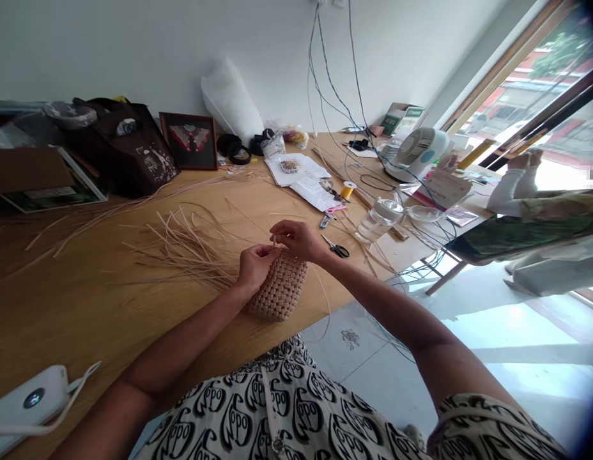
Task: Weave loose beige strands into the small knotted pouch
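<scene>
My left hand (255, 268) grips the top of a woven cane pouch (280, 287), a tan piece of tight, knobbly weave resting on the wooden table (85, 306) near its edge. My right hand (299, 239) sits just above it, with fingers pinching a thin cane strand (273, 241) that rises from the weave. A spread of loose cane strands (181, 249) fans out on the table to the left of my hands, and their ends run towards the pouch. Black-handled scissors (335, 247) lie to the right of my right hand.
Papers (301, 182), a yellow spool (347, 190), a glass water jug (380, 220) and a white fan (418, 153) stand on the table's far side. A dark bag (126, 150), a framed picture (188, 140) and a white power bank (30, 399) lie about. A seated person (540, 217) is at the right.
</scene>
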A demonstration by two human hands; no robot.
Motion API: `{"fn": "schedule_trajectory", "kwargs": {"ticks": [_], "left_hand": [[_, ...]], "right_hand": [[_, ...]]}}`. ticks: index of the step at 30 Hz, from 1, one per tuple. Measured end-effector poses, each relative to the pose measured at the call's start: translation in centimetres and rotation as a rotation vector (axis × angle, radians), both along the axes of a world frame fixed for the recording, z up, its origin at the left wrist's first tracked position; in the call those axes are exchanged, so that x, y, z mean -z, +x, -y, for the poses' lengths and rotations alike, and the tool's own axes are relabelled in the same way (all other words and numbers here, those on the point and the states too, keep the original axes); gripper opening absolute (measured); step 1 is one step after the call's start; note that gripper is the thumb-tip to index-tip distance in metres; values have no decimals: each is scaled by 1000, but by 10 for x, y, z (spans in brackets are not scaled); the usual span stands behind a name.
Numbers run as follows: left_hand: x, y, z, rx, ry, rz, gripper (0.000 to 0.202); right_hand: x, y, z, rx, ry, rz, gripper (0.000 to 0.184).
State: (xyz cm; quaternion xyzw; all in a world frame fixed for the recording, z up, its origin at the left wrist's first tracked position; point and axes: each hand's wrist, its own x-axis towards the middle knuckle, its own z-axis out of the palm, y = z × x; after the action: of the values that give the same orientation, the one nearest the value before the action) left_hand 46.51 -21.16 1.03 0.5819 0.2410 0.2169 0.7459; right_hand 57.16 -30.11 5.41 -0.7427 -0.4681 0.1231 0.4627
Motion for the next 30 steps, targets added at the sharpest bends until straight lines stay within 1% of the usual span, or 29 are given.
{"fn": "schedule_trajectory", "kwargs": {"ticks": [2,4,5,7,10,13,17,18,19,22,23,24,25,27,28,30], "left_hand": [[2,0,0,-52,27,9,26],[3,1,-1,-82,25,18,26],[3,2,-2,-92,22,23,25],[4,3,-3,-110,28,36,23],[4,4,-5,-141,55,61,22],[4,5,-6,-171,66,86,22],[6,5,-6,-176,67,89,23],[7,5,-6,-177,74,87,23],[7,5,-6,-181,86,87,23],[7,5,-5,-168,143,94,21],[6,4,-5,-158,173,93,21],[4,2,-5,-145,217,86,20],[2,1,-4,-131,273,75,19],[-3,-4,-3,-110,421,52,16],[-6,-7,-2,-102,507,50,14],[-10,-13,2,-85,691,80,13]], "right_hand": [[-9,-5,8,23,-83,153,11],[-17,-12,20,31,-199,333,8],[-19,-15,27,30,-257,399,9],[-20,-20,40,67,-348,468,11],[-14,-24,55,199,-414,467,12],[-5,-25,64,269,-423,375,13],[-2,-34,68,285,-399,312,6],[-2,-38,68,263,-384,268,7],[-3,-43,67,221,-370,181,9],[-7,-59,62,28,-384,-238,13],[-9,-62,61,-35,-407,-322,15],[-12,-63,60,-83,-436,-325,17],[-16,-63,60,-107,-459,-250,20],[-26,-56,61,-74,-456,23,25],[-31,-50,61,-24,-424,165,25],[-39,-36,58,69,-309,346,20]]}}
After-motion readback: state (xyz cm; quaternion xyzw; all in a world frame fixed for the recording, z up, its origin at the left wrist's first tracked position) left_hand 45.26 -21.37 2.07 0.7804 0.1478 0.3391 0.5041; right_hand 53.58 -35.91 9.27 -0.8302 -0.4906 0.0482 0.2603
